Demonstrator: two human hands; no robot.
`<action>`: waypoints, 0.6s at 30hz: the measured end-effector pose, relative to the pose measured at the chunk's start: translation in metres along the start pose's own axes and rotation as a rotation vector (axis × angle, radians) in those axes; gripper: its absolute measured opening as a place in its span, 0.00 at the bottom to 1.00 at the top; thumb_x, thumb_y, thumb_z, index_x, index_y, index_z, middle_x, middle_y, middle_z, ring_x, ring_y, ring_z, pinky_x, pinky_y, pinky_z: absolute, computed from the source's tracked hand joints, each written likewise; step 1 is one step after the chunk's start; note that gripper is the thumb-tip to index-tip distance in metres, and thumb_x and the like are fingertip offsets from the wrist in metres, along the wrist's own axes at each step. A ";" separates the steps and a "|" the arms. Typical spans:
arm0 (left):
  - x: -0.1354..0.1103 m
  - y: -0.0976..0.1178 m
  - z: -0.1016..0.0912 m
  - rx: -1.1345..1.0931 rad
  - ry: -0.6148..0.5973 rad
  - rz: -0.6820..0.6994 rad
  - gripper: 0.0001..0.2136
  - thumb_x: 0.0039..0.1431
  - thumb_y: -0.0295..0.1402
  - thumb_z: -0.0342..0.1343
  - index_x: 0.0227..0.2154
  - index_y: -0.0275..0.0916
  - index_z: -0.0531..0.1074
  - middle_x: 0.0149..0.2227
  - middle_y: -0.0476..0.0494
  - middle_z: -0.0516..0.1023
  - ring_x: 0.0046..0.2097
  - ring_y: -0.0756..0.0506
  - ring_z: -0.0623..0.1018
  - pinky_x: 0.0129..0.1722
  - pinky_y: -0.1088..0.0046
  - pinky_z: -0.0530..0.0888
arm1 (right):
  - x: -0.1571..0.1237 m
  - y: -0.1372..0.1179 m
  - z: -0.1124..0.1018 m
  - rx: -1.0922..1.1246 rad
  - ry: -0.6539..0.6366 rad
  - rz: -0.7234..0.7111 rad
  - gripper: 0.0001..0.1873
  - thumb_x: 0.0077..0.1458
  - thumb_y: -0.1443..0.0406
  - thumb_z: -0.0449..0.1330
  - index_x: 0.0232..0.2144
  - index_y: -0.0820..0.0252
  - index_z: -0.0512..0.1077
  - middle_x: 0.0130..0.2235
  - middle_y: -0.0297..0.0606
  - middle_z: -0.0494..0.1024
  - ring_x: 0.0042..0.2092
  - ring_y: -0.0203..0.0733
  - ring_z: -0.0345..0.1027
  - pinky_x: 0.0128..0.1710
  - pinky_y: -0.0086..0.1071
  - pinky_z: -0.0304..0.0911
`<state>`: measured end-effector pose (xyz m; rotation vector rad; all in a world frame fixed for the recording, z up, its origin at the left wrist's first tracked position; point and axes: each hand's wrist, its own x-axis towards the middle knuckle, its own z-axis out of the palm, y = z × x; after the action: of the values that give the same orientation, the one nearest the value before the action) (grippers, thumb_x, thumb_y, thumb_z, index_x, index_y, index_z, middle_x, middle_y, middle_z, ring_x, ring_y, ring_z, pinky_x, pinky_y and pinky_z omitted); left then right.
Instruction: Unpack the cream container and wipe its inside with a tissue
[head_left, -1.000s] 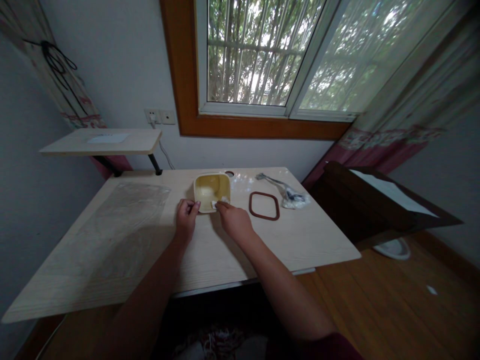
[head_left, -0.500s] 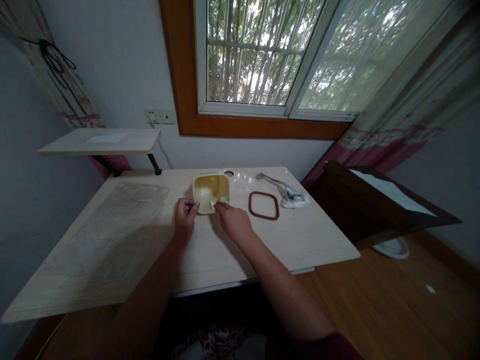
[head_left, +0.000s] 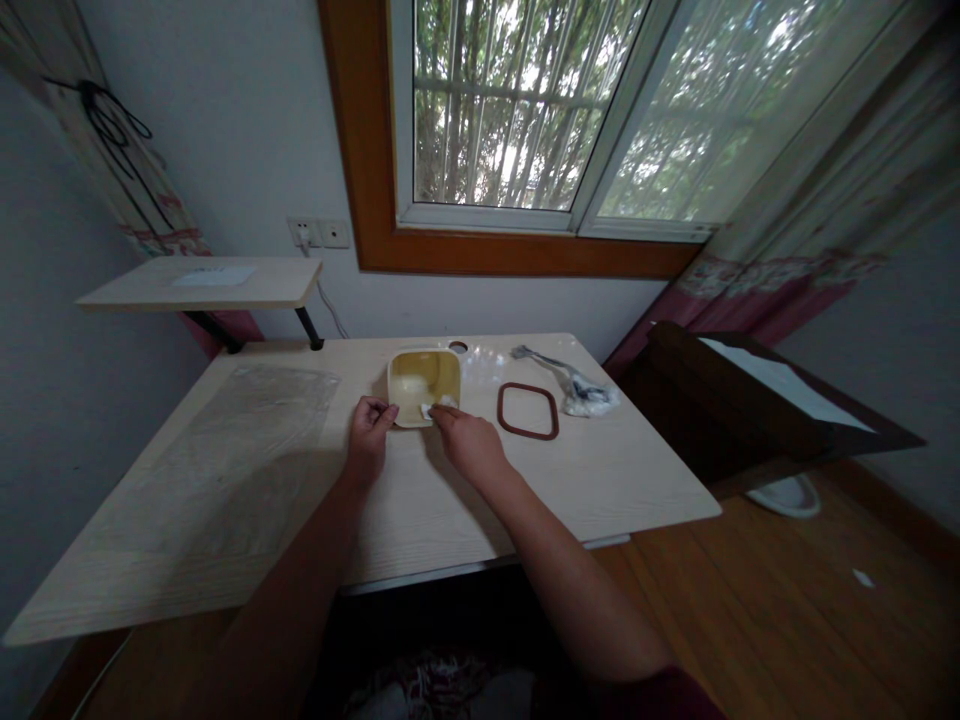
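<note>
A pale yellow square container (head_left: 420,378) stands open on the light wooden desk (head_left: 315,520). My left hand (head_left: 367,440) rests at the container's near left corner, its fingers curled against the rim. My right hand (head_left: 469,440) reaches to the near right rim and pinches a small white piece (head_left: 435,408) held at the container's edge. A brown rubber sealing ring (head_left: 528,411) lies flat on the desk just right of my right hand.
A fork in a crumpled clear wrapper (head_left: 577,390) lies at the desk's back right. A clear plastic sheet (head_left: 247,440) covers the desk's left part. A raised shelf (head_left: 202,283) stands at the back left, a dark wooden cabinet (head_left: 720,400) to the right.
Almost nothing differs: my hands stay at the container's near rim, with only a slight shift of the fingers and the view.
</note>
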<state>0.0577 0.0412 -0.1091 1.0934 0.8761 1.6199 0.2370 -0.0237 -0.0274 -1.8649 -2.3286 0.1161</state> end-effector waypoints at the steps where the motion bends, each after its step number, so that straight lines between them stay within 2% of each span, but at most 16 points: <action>1: 0.000 0.001 0.000 -0.013 -0.006 -0.010 0.17 0.50 0.41 0.68 0.32 0.40 0.66 0.28 0.53 0.67 0.31 0.51 0.69 0.34 0.76 0.67 | 0.000 0.000 0.000 0.008 0.006 -0.003 0.25 0.69 0.66 0.46 0.64 0.49 0.66 0.65 0.37 0.71 0.54 0.47 0.76 0.49 0.38 0.72; 9: -0.003 0.009 0.005 -0.024 -0.018 -0.045 0.18 0.49 0.44 0.67 0.32 0.41 0.65 0.28 0.52 0.68 0.30 0.50 0.71 0.33 0.74 0.70 | 0.000 0.000 0.001 0.061 0.000 -0.013 0.26 0.68 0.67 0.46 0.65 0.48 0.65 0.65 0.37 0.70 0.57 0.46 0.73 0.54 0.38 0.69; 18: -0.002 0.004 0.001 0.105 -0.026 -0.022 0.17 0.54 0.47 0.64 0.31 0.41 0.65 0.25 0.52 0.68 0.28 0.49 0.71 0.30 0.74 0.69 | 0.003 0.003 0.003 0.071 0.017 -0.029 0.26 0.68 0.67 0.47 0.64 0.49 0.66 0.64 0.36 0.72 0.57 0.47 0.74 0.53 0.39 0.70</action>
<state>0.0580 0.0381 -0.1056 1.1704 0.9622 1.5526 0.2384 -0.0199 -0.0302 -1.7915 -2.3079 0.1762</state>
